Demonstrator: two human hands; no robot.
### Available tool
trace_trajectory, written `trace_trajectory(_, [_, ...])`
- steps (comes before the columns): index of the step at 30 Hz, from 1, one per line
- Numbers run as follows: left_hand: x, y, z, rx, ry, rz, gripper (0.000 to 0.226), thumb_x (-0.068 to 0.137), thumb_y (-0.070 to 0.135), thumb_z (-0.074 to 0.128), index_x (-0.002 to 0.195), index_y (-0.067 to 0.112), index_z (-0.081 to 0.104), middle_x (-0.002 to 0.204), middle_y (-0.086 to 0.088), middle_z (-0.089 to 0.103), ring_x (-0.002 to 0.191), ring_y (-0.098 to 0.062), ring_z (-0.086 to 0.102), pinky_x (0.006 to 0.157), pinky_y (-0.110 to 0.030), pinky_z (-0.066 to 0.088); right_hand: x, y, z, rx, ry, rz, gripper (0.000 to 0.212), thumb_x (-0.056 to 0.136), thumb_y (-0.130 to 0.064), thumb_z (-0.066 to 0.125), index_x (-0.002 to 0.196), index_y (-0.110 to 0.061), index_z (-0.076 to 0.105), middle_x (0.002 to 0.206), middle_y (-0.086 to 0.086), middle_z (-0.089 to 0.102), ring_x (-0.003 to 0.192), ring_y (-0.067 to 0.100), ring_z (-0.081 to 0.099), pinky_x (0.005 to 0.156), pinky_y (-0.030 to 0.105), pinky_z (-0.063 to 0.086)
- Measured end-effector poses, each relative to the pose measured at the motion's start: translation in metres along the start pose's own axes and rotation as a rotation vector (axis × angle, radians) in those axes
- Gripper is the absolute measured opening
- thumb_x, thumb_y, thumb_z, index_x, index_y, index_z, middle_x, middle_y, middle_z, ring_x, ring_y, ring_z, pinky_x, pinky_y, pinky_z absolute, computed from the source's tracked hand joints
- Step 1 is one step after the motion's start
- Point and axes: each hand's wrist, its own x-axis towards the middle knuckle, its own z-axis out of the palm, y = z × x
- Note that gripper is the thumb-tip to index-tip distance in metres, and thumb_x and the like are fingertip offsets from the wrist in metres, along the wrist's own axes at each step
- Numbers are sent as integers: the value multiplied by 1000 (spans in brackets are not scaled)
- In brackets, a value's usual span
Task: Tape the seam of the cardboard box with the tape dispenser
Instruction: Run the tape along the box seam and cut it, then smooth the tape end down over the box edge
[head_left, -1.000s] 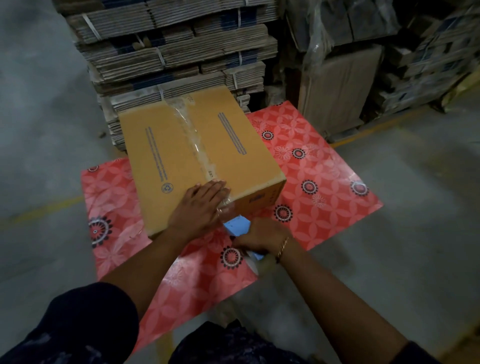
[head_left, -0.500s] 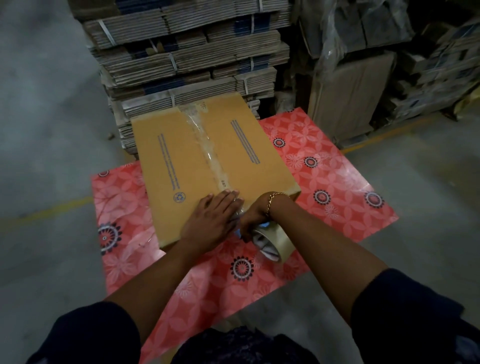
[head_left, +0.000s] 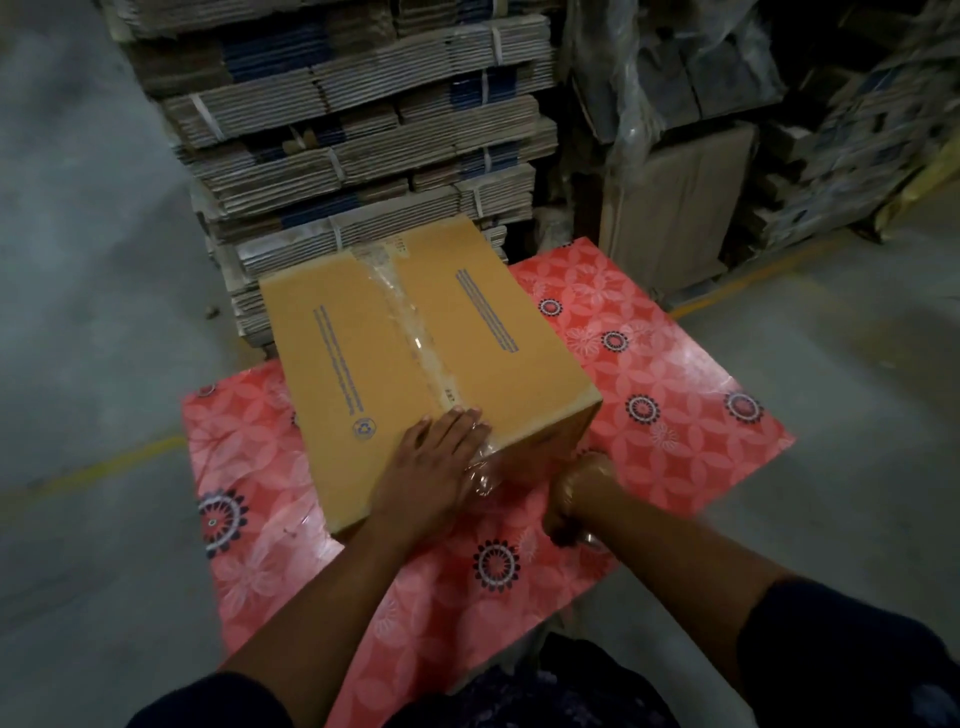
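Observation:
A brown cardboard box (head_left: 358, 374) lies on a red flowered table top (head_left: 675, 400). Clear tape (head_left: 415, 338) runs along its middle seam from the far edge to the near edge. My left hand (head_left: 431, 473) lies flat on the near end of the seam, its fingers pressing the crinkled tape end over the box's front edge. My right hand (head_left: 576, 493) is blurred, low beside the box's near right corner, closed around the tape dispenser. Only a pale glint of the tape dispenser (head_left: 589, 538) shows under the hand.
Strapped stacks of flattened cardboard (head_left: 353, 130) stand right behind the box. Plastic-wrapped boxes (head_left: 675, 208) and more cartons (head_left: 857, 145) fill the back right. Grey concrete floor with a yellow line (head_left: 104, 467) surrounds the table.
My right hand with the dispenser has pulled away from the seam end, down and to the right of the box. My left hand stays pressed on the tape end.

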Motion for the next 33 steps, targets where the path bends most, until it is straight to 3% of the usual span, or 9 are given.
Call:
trace_trajectory(4, [2,2,6,32,30,-7,56,100,44,45,153,26,42,163,1,41,147,-19,43,114,-46,39,-24,23,77,248,205,-4,59,74,-55,63,119,-18,60,121,6,68,109,27,66,84,33,49])
trace_trajectory(9, [9,-1,-1,48,32,-11,54,100,45,43,150,25,47,162,0,43,146,-21,45,113,-47,39,-21,13,102,380,368,-136,71,71,-70,59,122,-21,50,109,3,71,97,29,69,71,35,52])
trace_trajectory(14, [17,-2,1,61,13,5,56,99,43,44,152,24,42,163,-1,40,147,-22,42,113,-47,37,4,-5,102,324,511,-390,78,82,-57,58,149,-24,35,131,8,61,112,32,61,87,40,47])
trace_trajectory(18, [16,-6,7,68,42,13,57,98,43,46,152,24,40,163,-1,40,147,-22,40,113,-47,34,18,-8,104,-12,751,-500,62,81,-21,67,140,-19,49,114,9,66,102,34,61,89,45,47])
trace_trajectory(21, [17,-6,8,76,47,5,55,100,43,46,151,25,40,163,-1,40,148,-22,39,113,-47,33,21,-5,108,-40,754,-474,63,79,-14,67,139,-21,50,110,5,66,96,31,61,86,44,47])
trace_trajectory(23, [18,-6,9,79,41,-2,55,101,46,43,152,24,39,163,-1,40,148,-22,39,114,-46,32,23,-3,118,-70,729,-466,63,83,-12,56,144,-21,45,112,4,66,96,30,60,88,43,46])
trace_trajectory(27, [18,-6,9,79,29,-5,55,102,46,39,152,24,38,163,-1,39,149,-22,37,115,-46,31,31,-1,142,-85,685,-475,71,86,-11,42,154,-17,25,128,10,61,117,37,55,101,49,40])
trace_trajectory(30, [18,-5,7,66,22,-15,55,103,49,36,152,24,38,163,-1,38,149,-21,37,116,-47,31,33,0,148,43,769,-474,72,85,-38,54,150,-16,31,127,9,60,116,34,53,101,50,40])
trace_trajectory(33, [18,-5,6,73,15,-15,57,102,48,38,154,24,37,165,0,36,150,-21,35,117,-47,31,30,3,139,347,923,-333,70,82,-66,50,135,-19,50,116,3,60,108,27,54,93,45,40])
